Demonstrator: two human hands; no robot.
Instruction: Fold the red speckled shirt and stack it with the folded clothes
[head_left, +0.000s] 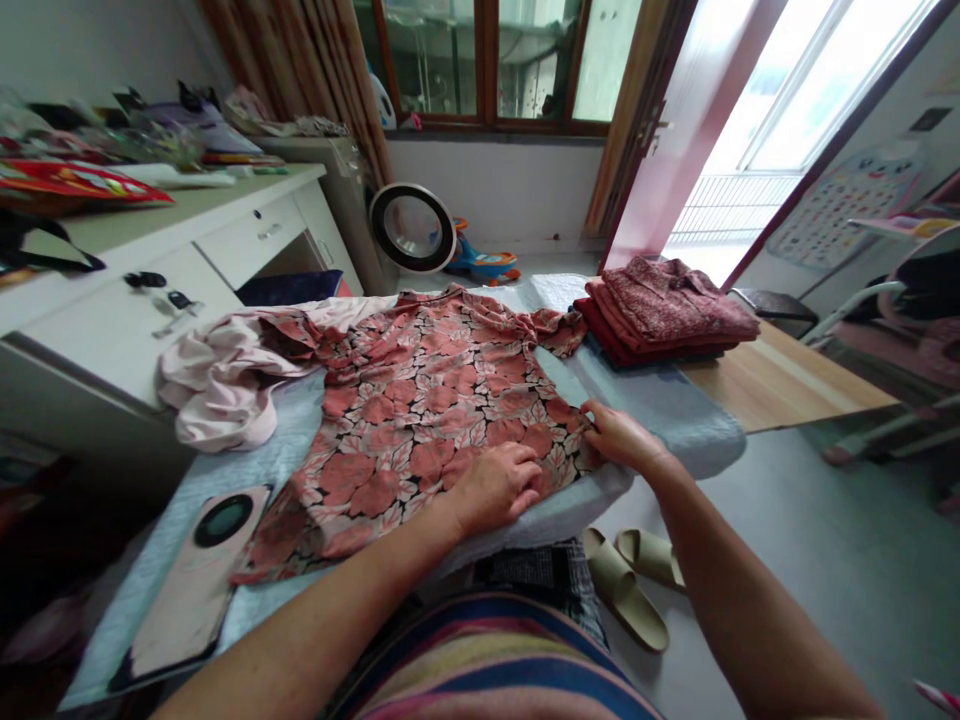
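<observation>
Centrally: one short-sleeved floral shirt [435,400], coral blooms and pale leaves on black, spread flat with the collar at the far side and the hem toward the person, lying over a pale blue cloth [296,425]. Upon it, the person's two bare hands. Left hand [496,487]: palm down on the lower part of the shirt, fingers loosely curved, gripping nothing. Right hand [619,437]: at the shirt's right lower edge, thumb and fingers pinching the fabric.

Adjoining, left: one pale pink garment [225,375], crumpled, partly beneath the shirt's sleeve; nearer, one phone [176,600], beige-pink with a round black camera panel, just beside the hem. Adjoining, right: one pile of folded red garments [664,315], the uppermost speckled, just beside the other sleeve. Past the pile, the bare wooden end of the tabletop [795,385].

Below, on the floor: one pair of olive slippers [626,590]. Further off: one white cabinet [240,240], its green top cluttered, a red packet [82,183] among the items; one round object [412,228] with a black ring; one window [487,60] between brown curtains [322,60].
</observation>
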